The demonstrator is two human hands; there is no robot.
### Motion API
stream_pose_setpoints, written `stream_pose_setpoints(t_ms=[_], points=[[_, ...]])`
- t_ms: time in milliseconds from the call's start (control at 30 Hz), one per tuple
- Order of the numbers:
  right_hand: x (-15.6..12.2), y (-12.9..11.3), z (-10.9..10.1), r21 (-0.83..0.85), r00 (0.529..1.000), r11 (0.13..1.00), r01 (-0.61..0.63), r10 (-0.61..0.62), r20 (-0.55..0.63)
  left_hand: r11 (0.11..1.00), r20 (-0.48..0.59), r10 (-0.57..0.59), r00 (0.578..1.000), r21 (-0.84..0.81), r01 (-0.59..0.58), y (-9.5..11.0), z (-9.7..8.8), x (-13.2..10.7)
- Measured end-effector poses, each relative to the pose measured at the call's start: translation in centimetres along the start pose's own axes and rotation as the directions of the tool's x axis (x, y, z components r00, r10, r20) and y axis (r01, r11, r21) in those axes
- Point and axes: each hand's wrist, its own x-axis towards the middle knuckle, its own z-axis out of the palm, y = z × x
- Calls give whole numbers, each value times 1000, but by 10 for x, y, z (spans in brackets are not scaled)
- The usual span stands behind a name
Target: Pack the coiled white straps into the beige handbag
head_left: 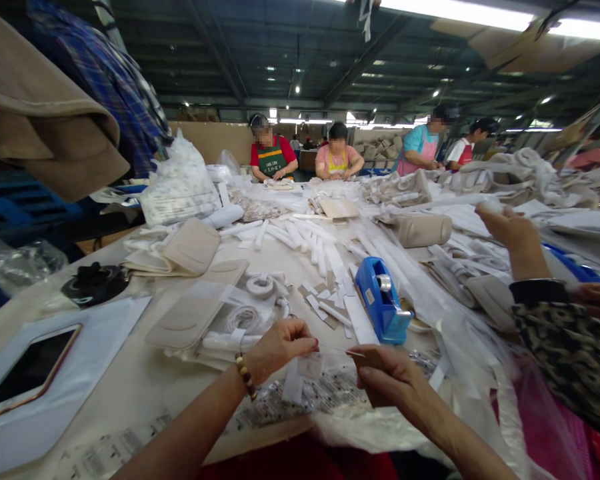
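My left hand (283,343), with a beaded bracelet at the wrist, is closed in a pinch on one end of a thin clear string (333,351). The string stretches across to a brown card tag (377,398), which my right hand (393,373) grips between thumb and fingers. A small clear packet (310,365) hangs just under my left fingertips; what it is fixed to cannot be made out. Beyond my hands stands a blue tape dispenser (383,300). Beige padded pieces (197,310) with coiled white cords (245,319) lie by my left hand.
A phone (30,370) rests on white sheets at the left, near a black roll (95,283). White strips (300,233) are strewn over the table (175,393). A co-worker's camouflage sleeve (547,333) and raised hand (513,233) are close on the right. Several people work farther back.
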Motion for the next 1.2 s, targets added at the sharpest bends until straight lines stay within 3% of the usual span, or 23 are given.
stream_pose_setpoints(t_ms=[200,333,433,667,767,867,967,1033,1200], points=[[10,21,6,92,999,995,29,-26,-37,988,29,-96,995,-122,99,-1,4,-5],[16,37,20,-34,987,988,151,-153,-45,975,12,-132,991,-177,132,-3,8,-7],[17,44,32,-146,976,973,177,-193,-104,964,22,-157,987,-212,158,-5,9,-8],[18,55,53,-91,960,979,182,-197,-200,955,7,-186,982,-235,183,-9,7,-11],[17,56,56,-164,958,971,176,-207,-197,956,-4,-181,984,-235,175,-11,6,-12],[18,61,53,-348,921,906,241,-326,-211,958,11,-162,987,-236,160,-12,4,-14],[18,70,47,-546,870,792,274,-446,-211,984,38,-124,992,-124,127,-13,0,-17],[16,72,45,-590,862,763,263,-461,-212,997,19,-70,997,22,70,-12,-2,-20],[8,63,56,-467,912,849,247,-367,-185,957,-102,83,991,286,-51,-11,1,-25]])
